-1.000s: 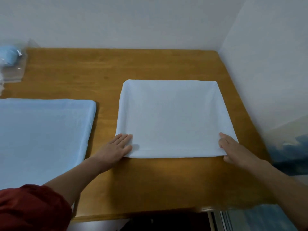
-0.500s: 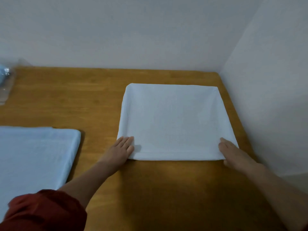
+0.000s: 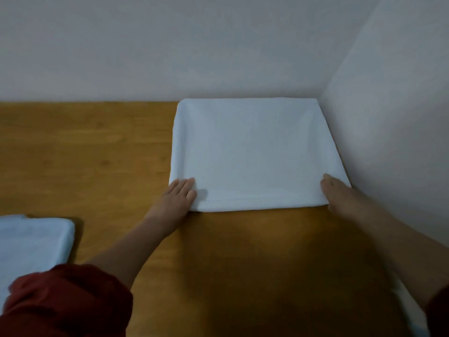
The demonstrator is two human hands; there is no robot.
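White folded cloth [image 3: 250,154], roughly square, lies flat in the far right corner of the wooden worktop [image 3: 85,154]. Its far edge is against the back wall [image 3: 170,45] and its right edge runs along the side wall [image 3: 401,117]. The fabric is soft and matte with faint creases, layered edges showing along the near side. Worktop is orange-brown wood with visible grain. Left hand [image 3: 176,195] is flat, fingers straight and together, pressing the near left corner. Right hand [image 3: 340,193] is flat too, fingers extended over the near right corner, nothing gripped. Second pale folded cloth [image 3: 31,242], rounded corner, sits well apart at left, near the red sleeve [image 3: 65,300].
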